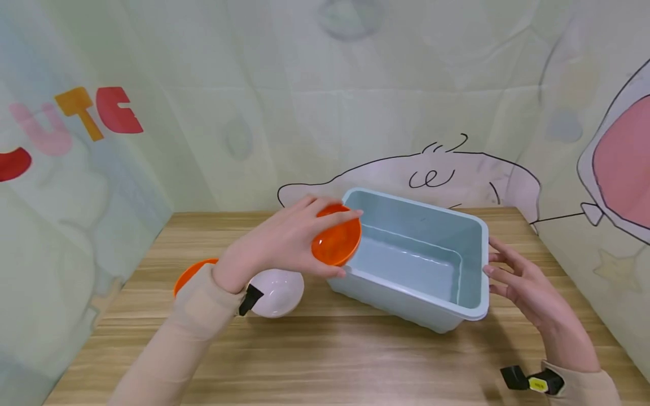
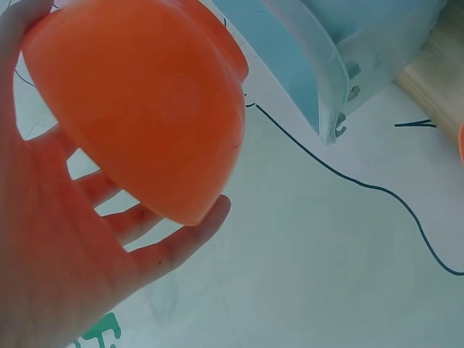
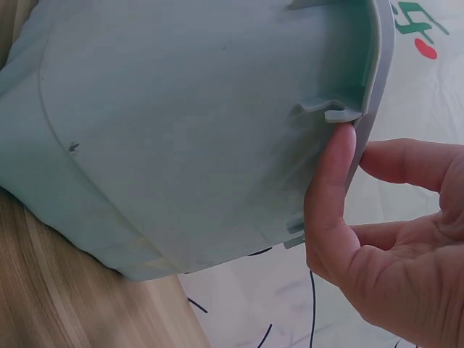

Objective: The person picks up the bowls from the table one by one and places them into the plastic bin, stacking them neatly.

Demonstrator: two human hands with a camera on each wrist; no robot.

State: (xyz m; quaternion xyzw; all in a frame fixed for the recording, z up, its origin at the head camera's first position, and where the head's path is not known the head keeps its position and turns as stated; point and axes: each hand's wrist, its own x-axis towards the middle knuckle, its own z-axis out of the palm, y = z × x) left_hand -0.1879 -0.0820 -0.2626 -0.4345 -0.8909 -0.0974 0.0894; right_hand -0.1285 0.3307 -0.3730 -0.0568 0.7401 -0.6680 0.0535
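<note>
My left hand grips an orange bowl by its rim, thumb and fingers spread around it. The bowl is tipped on its side at the left edge of a light blue plastic bin. In the left wrist view, the rounded outside of the orange bowl fills the grasp. My right hand holds the bin's right end, and in the right wrist view its fingers pinch the rim. The bin's visible inside is bare.
A white bowl stands on the wooden table left of the bin. Another orange bowl sits farther left, partly hidden behind the left forearm. A printed cloth hangs behind and beside the table.
</note>
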